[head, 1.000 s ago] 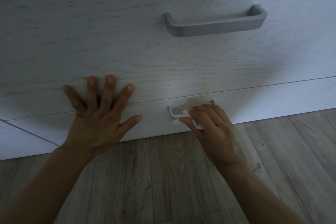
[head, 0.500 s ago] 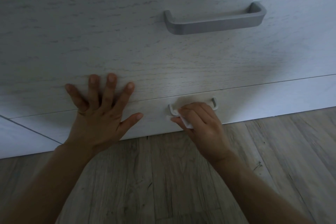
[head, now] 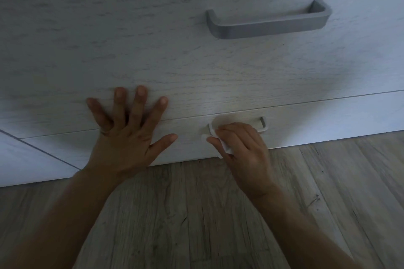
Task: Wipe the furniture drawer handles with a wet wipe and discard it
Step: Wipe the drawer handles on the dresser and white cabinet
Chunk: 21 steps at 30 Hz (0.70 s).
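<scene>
Your right grip [head: 244, 150] is pinching a crumpled white wet wipe [head: 225, 147] against the closed bottom drawer's [head: 328, 122] pale handle [head: 263, 125]. Your left grip [head: 126, 142] is pressing flat, fingers spread.

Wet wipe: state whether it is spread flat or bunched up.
Bunched up: the wet wipe is crumpled inside the curled fingers of the right hand, against the lower handle.

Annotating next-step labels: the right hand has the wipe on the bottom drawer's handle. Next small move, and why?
Probably slide the right hand rightward along the small pale bottom-drawer handle. It pinches the white wet wipe at the handle's left end, while the right end sits uncovered. The left hand lies flat against the pale wood-grain furniture front, apparently bracing.
</scene>
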### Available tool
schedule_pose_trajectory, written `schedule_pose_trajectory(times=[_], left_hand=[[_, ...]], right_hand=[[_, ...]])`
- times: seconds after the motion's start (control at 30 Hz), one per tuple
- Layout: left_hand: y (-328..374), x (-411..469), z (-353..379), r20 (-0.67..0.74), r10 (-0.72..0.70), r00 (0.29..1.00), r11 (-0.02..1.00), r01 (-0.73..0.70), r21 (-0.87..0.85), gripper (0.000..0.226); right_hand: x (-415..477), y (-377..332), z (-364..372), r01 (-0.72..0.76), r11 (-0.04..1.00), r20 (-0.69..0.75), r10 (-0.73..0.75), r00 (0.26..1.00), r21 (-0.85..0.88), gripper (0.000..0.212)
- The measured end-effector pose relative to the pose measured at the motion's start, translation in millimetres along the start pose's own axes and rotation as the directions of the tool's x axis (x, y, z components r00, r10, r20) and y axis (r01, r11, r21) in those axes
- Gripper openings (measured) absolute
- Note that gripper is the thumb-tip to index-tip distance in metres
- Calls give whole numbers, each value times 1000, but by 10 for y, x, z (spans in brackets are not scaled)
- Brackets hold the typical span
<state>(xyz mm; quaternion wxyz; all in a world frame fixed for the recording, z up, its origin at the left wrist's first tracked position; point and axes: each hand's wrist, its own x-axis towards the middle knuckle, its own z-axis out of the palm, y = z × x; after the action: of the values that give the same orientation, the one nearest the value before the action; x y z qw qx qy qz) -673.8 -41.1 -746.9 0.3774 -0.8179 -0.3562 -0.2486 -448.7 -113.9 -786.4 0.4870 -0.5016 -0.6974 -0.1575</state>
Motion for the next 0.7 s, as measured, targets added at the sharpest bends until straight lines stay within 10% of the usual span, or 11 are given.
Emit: schedule_pose_trajectory(times=[0.7], left_hand=[[9,4,2,0,-3,1000,1000,3,-1,85]], right_hand=[[-28,-58,-9,53,996,-73,-59,996,-77,15]])
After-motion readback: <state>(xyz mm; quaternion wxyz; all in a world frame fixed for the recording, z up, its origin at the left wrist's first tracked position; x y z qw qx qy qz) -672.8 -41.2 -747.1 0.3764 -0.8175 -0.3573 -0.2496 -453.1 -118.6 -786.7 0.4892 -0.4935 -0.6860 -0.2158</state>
